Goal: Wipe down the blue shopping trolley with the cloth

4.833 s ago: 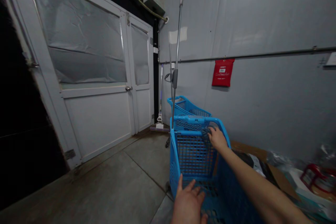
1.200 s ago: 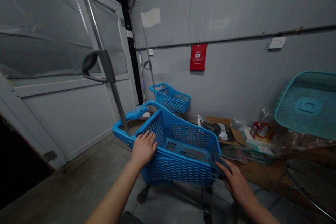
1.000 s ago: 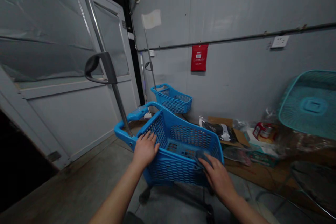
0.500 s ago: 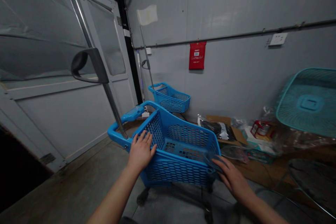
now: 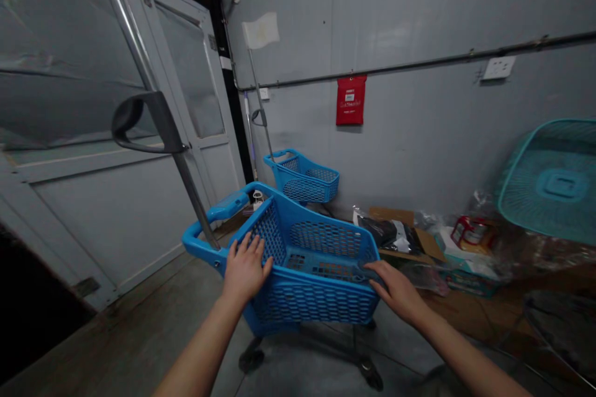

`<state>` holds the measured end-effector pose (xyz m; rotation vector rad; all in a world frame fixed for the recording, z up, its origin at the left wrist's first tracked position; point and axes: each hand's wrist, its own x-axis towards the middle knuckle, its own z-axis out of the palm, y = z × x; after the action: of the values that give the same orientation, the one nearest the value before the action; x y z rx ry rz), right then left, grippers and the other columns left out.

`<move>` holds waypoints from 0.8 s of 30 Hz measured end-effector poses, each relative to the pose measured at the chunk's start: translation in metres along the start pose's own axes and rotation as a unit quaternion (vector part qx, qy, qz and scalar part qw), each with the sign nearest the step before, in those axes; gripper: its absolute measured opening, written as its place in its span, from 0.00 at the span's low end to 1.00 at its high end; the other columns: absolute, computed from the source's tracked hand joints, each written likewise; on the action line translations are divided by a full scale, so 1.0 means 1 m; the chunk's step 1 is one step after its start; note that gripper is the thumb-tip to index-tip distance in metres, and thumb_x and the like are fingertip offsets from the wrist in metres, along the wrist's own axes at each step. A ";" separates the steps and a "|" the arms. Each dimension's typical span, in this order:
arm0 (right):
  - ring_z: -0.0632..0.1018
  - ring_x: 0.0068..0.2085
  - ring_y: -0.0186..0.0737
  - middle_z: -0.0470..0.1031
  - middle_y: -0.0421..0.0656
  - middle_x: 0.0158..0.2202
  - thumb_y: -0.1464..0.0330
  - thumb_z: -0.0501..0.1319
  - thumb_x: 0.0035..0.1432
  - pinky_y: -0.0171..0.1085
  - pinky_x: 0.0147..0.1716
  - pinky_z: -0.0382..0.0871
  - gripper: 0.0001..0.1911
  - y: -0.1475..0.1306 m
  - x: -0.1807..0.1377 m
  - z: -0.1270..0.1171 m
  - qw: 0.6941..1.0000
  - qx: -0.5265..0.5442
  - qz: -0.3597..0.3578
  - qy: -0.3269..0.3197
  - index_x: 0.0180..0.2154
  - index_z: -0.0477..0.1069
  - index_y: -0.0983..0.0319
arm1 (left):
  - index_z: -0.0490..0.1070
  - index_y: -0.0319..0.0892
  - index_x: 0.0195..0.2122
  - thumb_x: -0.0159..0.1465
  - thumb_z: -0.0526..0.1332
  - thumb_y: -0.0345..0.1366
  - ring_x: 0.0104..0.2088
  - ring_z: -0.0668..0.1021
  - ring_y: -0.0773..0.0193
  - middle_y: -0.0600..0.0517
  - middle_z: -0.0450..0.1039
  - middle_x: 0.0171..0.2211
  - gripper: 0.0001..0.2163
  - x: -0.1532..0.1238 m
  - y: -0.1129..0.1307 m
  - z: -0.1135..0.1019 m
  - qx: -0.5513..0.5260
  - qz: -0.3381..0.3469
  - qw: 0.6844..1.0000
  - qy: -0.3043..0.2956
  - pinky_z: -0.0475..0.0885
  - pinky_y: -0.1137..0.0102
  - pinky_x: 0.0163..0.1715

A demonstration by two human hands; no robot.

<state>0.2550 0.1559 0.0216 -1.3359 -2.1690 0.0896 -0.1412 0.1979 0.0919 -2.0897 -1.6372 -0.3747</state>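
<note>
A blue plastic shopping cart [image 5: 316,303] on wheels stands on the concrete floor right in front of me. Its grey pull handle [image 5: 144,125] rises on a metal pole at the left. My left hand [image 5: 244,270] lies flat on the cart's near left rim, fingers stretched over the edge. At the near right corner, my right hand [image 5: 393,288] presses a dark grey cloth [image 5: 371,273] against the rim, fingers closed over it. The inside of the cart shows nothing in it.
A second blue cart [image 5: 305,177] stands by the back wall next to a mop [image 5: 248,130]. White double doors [image 5: 93,192] close off the left. A cardboard box with bags [image 5: 403,237], a red tin [image 5: 468,231] and a teal wire chair [image 5: 554,180] crowd the right.
My right hand with the cloth has slid back and forth along the cart's near right rim. The cart has tilted and turned slightly; my left hand has stayed on the left rim.
</note>
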 end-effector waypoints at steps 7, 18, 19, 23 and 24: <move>0.72 0.56 0.49 0.71 0.49 0.54 0.68 0.57 0.61 0.47 0.52 0.71 0.20 -0.074 -0.049 0.041 0.998 -0.032 -0.035 0.042 0.55 0.65 0.56 | 0.60 0.35 0.62 0.64 0.51 0.41 0.66 0.53 0.42 0.36 0.52 0.66 0.27 0.025 -0.043 0.012 0.032 -0.101 0.993 -0.052 0.47 0.41 0.61; 0.70 0.57 0.48 0.69 0.49 0.54 0.78 0.59 0.53 0.55 0.58 0.63 0.29 -0.101 -0.010 0.046 0.991 -0.031 -0.123 -0.045 0.56 0.64 0.56 | 0.47 0.40 0.67 0.61 0.55 0.36 0.68 0.46 0.48 0.40 0.39 0.69 0.33 -0.024 0.087 0.032 -0.082 -0.052 0.992 -0.087 0.49 0.48 0.63; 0.71 0.56 0.48 0.70 0.50 0.53 0.77 0.59 0.54 0.56 0.58 0.63 0.27 -0.089 -0.002 0.042 0.992 -0.041 -0.113 -0.040 0.55 0.65 0.56 | 0.47 0.40 0.67 0.61 0.55 0.35 0.68 0.46 0.49 0.40 0.39 0.69 0.33 -0.026 0.087 0.035 -0.079 -0.041 0.992 -0.088 0.48 0.48 0.63; 0.72 0.54 0.47 0.71 0.51 0.52 0.76 0.57 0.58 0.61 0.59 0.58 0.22 -0.037 0.024 0.028 0.991 -0.073 -0.113 -0.014 0.55 0.67 0.58 | 0.48 0.39 0.67 0.61 0.53 0.33 0.68 0.46 0.50 0.41 0.40 0.69 0.32 -0.023 0.077 0.039 -0.072 -0.017 0.993 -0.089 0.46 0.49 0.64; 0.72 0.54 0.47 0.71 0.51 0.52 0.75 0.57 0.59 0.60 0.59 0.58 0.21 -0.030 0.026 0.027 0.990 -0.072 -0.120 -0.009 0.55 0.67 0.59 | 0.48 0.40 0.67 0.61 0.53 0.33 0.68 0.46 0.50 0.41 0.41 0.69 0.32 -0.021 0.075 0.040 -0.072 -0.016 0.993 -0.091 0.46 0.49 0.64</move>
<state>0.2086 0.1693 0.0208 -1.1428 -2.3722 -0.1520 -0.0766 0.1860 0.0338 -2.2645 -1.7972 -0.3297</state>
